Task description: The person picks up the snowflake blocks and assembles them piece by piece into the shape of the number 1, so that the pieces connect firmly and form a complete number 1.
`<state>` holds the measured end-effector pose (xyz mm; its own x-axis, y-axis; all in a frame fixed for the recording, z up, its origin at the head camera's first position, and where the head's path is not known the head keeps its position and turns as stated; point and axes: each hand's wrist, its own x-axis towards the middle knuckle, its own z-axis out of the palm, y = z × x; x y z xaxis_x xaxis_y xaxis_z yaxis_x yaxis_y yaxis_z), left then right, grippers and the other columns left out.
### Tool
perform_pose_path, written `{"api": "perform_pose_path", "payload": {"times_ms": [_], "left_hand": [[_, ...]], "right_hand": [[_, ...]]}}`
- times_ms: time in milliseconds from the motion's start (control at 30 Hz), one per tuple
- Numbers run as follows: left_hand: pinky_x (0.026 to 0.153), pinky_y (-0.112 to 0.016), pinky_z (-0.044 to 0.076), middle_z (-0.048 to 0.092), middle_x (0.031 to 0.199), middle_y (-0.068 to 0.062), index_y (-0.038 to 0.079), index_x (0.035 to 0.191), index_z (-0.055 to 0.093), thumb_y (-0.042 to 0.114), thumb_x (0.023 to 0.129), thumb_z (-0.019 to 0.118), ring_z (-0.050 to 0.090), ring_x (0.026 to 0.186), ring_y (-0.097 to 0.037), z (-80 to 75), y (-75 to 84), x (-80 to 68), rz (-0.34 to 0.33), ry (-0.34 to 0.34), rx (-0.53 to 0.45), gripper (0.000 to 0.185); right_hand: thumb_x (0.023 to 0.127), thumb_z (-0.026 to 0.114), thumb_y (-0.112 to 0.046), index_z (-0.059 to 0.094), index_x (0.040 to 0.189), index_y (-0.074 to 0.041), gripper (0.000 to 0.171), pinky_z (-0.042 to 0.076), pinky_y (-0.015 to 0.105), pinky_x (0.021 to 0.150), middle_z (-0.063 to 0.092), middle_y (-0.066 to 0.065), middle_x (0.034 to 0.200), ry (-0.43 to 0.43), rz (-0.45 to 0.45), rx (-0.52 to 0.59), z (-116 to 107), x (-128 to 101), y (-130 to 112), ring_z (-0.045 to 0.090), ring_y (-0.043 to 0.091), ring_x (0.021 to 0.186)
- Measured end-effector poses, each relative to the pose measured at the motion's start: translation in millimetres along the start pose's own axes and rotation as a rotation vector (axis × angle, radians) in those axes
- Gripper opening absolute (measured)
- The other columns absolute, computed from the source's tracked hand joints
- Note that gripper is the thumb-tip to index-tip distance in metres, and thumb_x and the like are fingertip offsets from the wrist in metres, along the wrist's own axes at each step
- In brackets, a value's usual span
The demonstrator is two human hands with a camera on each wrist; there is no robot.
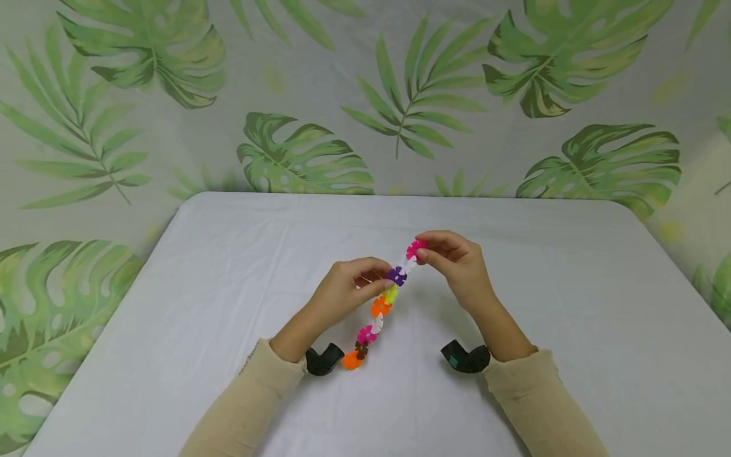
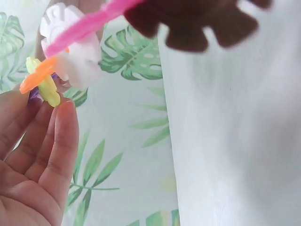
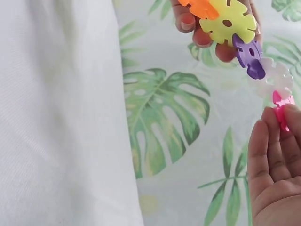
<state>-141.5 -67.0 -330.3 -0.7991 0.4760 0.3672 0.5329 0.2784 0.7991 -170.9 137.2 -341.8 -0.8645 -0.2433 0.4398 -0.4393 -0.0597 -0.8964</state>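
Note:
A chain of coloured snowflake discs (image 1: 377, 314) runs slantwise above the white table (image 1: 542, 298), from a pink disc (image 1: 415, 247) at the top to an orange one (image 1: 351, 360) at the bottom. My left hand (image 1: 379, 284) pinches the chain near the purple disc (image 1: 396, 275) and the yellow disc (image 2: 47, 88). My right hand (image 1: 424, 254) pinches the top pink disc (image 3: 282, 110), just past a white disc (image 3: 275, 80) and the purple disc (image 3: 249, 56). In the left wrist view a brown disc (image 2: 197, 23) hangs close to the lens.
A white cloth covers the table, whose far edge (image 1: 400, 194) meets a leaf-patterned backdrop (image 1: 308, 95). Black wrist cameras (image 1: 323, 360) (image 1: 465, 357) sit under both beige sleeves. No other loose discs are in view.

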Motion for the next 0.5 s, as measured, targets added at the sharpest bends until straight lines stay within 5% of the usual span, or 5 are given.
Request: {"api": "perform_pose_path", "payload": {"times_ms": [233,500], "left_hand": [[0.063,-0.024,0.047,0.059,0.082,-0.009,-0.002,0.093,0.054,0.004,0.075,0.058,0.058,0.069,-0.018,6.0,12.3,-2.2,-0.040,0.007,-0.220,0.019],[0.064,-0.026,0.047,0.056,0.083,-0.011,-0.002,0.094,0.051,0.004,0.077,0.057,0.057,0.073,-0.025,19.3,12.6,-2.7,-0.123,-0.002,-0.344,0.019]], "right_hand": [[0.076,0.055,0.002,0.054,0.098,0.004,0.022,0.046,0.032,0.069,0.056,0.014,0.085,0.005,-0.012,-0.012,-0.1,0.9,-7.7,0.052,0.025,0.071],[0.077,0.053,0.002,0.055,0.097,0.004,0.020,0.046,0.029,0.068,0.055,0.013,0.084,-0.004,-0.020,-0.003,-0.6,0.7,-8.8,0.051,0.023,0.070]]}}
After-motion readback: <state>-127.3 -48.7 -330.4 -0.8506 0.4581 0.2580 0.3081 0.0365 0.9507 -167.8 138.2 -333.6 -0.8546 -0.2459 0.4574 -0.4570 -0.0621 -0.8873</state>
